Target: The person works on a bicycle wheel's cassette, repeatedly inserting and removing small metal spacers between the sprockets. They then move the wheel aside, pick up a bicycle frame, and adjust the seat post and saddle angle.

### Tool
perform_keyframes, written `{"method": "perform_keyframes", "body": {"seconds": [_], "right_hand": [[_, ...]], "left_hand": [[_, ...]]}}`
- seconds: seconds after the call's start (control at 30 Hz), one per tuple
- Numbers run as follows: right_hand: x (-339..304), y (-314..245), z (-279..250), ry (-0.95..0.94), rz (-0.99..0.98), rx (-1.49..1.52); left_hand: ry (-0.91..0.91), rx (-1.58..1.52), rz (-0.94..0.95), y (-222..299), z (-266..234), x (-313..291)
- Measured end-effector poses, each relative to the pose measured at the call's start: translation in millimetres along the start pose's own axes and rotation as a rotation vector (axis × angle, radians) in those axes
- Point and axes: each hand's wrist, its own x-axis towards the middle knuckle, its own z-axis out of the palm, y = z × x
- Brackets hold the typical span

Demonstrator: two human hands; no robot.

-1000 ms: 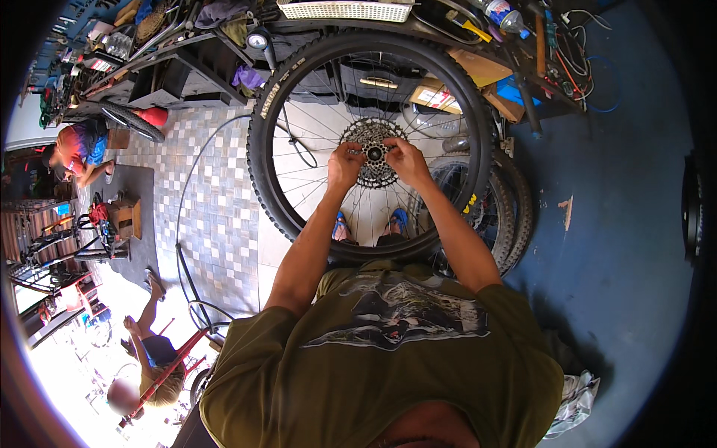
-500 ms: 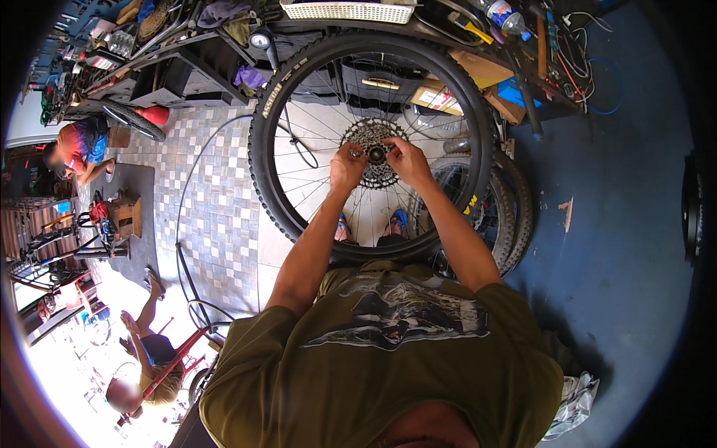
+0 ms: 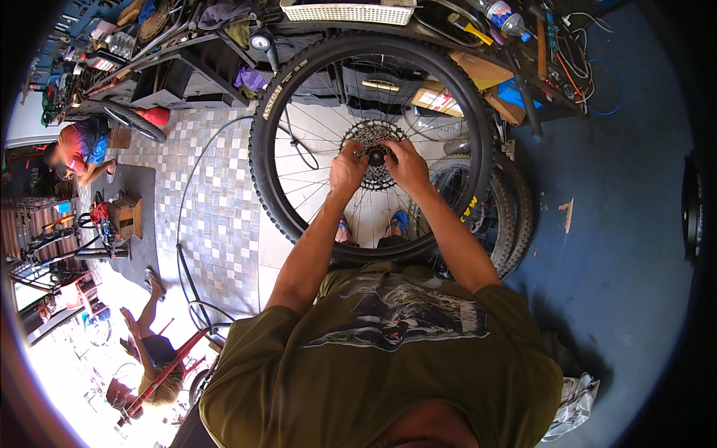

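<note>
A large bicycle wheel (image 3: pixel 261 160) with a knobby black tyre stands in front of me, its cassette (image 3: pixel 361 135) turned up toward me. At the cassette's middle is the dark hub end (image 3: pixel 376 159). My left hand (image 3: pixel 347 169) is just left of the hub end, with thumb and fingertips curled together over the sprockets. Whatever those fingertips pinch is too small to make out. From the right, my right hand (image 3: pixel 405 166) reaches in, its bent fingers and thumb closed at the small sprockets beside the hub end. Both palms hide part of the spokes.
Behind the wheel runs a cluttered workbench (image 3: pixel 317 30) with a white basket (image 3: pixel 347 10) and tools. More wheels (image 3: pixel 511 216) lean at the right. A black hose (image 3: pixel 179 224) crosses the tiled floor. Two other people (image 3: pixel 78 145) sit at the left, apart from me.
My right fingers have shifted slightly left and down, closer to the hub end. My left fingertips have moved only a little. The wheel stays in about the same place.
</note>
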Motion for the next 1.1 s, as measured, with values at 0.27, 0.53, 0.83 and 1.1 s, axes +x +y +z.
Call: {"method": "perform_keyframes", "body": {"seconds": [0.27, 0.53, 0.83, 1.1], "right_hand": [[-3.2, -1.1, -1.6, -0.042, -0.043, -0.165], [-6.9, -4.7, 3.8, -0.069, -0.041, -0.240], [-26.1, -40.7, -17.3, 0.016, -0.156, 0.119], [-72.2, -57.2, 7.0, -0.243, -0.324, 0.061]], "left_hand": [[-0.031, 0.004, 0.046, 7.7, -8.1, -3.2], [0.014, 0.184, 0.106, -7.7, 0.8, -7.5], [-0.374, -1.211, -0.512, 3.5, -28.6, -19.7], [-0.612, -1.184, -0.622, -5.6, -40.6, -63.6]]}}
